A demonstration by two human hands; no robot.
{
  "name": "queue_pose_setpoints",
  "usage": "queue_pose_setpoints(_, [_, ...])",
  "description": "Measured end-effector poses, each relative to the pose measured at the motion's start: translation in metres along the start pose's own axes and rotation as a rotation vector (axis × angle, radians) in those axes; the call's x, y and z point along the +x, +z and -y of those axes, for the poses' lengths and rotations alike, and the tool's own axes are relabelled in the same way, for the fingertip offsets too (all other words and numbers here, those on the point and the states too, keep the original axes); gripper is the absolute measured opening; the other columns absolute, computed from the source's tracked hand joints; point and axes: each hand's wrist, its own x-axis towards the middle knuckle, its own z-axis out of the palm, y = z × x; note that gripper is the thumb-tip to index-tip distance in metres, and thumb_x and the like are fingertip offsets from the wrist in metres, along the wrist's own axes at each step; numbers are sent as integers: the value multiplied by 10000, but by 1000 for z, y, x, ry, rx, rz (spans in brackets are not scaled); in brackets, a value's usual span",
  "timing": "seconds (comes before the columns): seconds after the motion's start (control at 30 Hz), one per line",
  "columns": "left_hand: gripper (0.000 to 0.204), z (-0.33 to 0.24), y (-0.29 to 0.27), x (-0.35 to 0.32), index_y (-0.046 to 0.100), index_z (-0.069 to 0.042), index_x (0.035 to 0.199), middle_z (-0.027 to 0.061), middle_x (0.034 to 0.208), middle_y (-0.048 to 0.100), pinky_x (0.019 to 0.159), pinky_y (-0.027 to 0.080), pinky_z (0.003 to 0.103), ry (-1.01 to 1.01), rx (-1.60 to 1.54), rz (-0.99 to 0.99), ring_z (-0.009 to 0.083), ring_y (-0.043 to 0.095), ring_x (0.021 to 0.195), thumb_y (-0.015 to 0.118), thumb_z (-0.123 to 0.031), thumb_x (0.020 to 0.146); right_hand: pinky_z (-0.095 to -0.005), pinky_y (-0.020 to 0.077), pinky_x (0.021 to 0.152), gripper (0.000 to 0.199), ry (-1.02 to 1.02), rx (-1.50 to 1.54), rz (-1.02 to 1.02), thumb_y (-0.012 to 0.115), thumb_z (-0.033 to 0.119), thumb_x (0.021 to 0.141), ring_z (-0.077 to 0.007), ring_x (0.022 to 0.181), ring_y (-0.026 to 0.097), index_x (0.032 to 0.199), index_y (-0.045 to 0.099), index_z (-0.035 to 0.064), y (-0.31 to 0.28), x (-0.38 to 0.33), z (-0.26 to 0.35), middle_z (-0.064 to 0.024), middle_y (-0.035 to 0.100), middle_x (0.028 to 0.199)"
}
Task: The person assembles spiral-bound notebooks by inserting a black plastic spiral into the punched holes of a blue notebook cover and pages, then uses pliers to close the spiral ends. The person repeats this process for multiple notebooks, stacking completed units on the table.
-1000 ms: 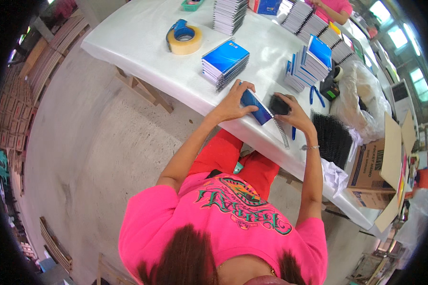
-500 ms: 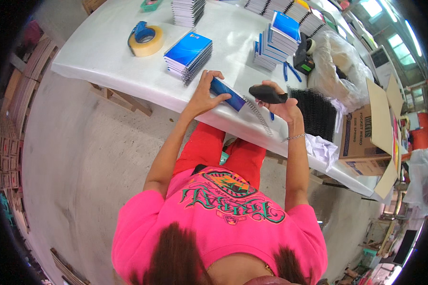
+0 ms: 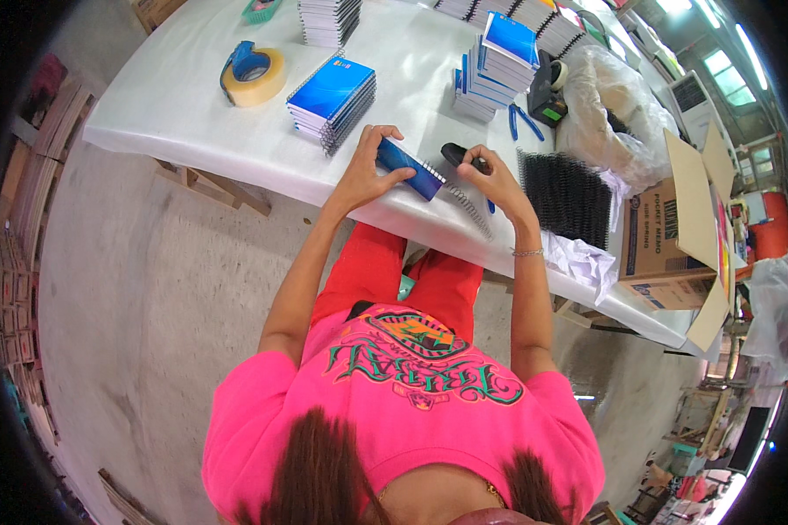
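My left hand (image 3: 369, 172) grips a small blue-covered notebook (image 3: 409, 171) at the table's front edge, thumb on the near side and fingers over the far end. White page edges show along its upper right side. From its right end a thin wire spiral coil (image 3: 469, 208) runs out toward the table edge. Just right of the notebook, my right hand (image 3: 496, 179) has its fingers curled on a black rounded tool (image 3: 453, 154), whose right part they cover. A short blue piece (image 3: 491, 207) shows beneath that hand.
A blue notebook stack (image 3: 331, 94) and a tape roll in a dispenser (image 3: 254, 76) lie left. Farther right are another notebook stack (image 3: 504, 54), blue-handled pliers (image 3: 525, 123), black spiral coils (image 3: 569, 199), a plastic bag (image 3: 608, 114) and an open cardboard box (image 3: 661, 236).
The right hand has turned, so its fingers now lie over the black tool, which has shifted left toward the notebook. My left hand still grips the notebook. The view has shifted slightly.
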Motion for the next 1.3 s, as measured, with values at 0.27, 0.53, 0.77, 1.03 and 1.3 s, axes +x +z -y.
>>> queue_pose_setpoints(0.27, [844, -1, 2, -4, 399, -87, 1381, 116, 1344, 455, 1063, 348, 379, -56, -48, 13, 281, 442, 1253, 856, -306, 707, -277, 445, 942, 380, 110, 159, 240, 655, 274, 928, -141, 1055, 563, 1178, 641, -12, -3, -22, 48, -59, 605, 1176])
queue_pose_setpoints(0.53, [1079, -2, 7, -3, 225, -123, 1512, 138, 1421, 390, 1064, 357, 400, -110, -141, 42, 292, 448, 1215, 880, -335, 681, -244, 465, 802, 275, 54, 97, 135, 702, 267, 898, -137, 857, 585, 1003, 667, 14, 3, -12, 26, -51, 634, 1012])
queue_pose_setpoints(0.77, [1111, 3, 2, -2, 216, -136, 1522, 178, 1502, 326, 1121, 326, 417, -115, -203, 23, 345, 375, 1360, 897, -290, 658, -261, 460, 855, 465, 116, 3, 253, 712, 413, 891, -137, 964, 578, 1103, 611, 12, 4, -10, 48, -79, 623, 1079])
queue_pose_setpoints(1.03, [1145, 1, 11, -5, 186, -162, 1537, 161, 1218, 425, 1019, 377, 367, -64, -199, 51, 277, 458, 1148, 908, -317, 662, -316, 426, 1018, 696, 139, 549, 361, 705, 471, 885, -193, 1121, 577, 1303, 515, -52, 5, -24, -1, -131, 593, 1231])
queue_pose_setpoints(1.3, [1181, 3, 20, -7, 162, -149, 1538, 165, 1436, 345, 1077, 347, 398, -45, -207, 56, 286, 413, 1274, 917, -316, 646, -243, 411, 805, 283, 279, -33, 243, 798, 270, 783, -147, 948, 547, 972, 684, 94, -16, -14, 25, -78, 606, 1150])
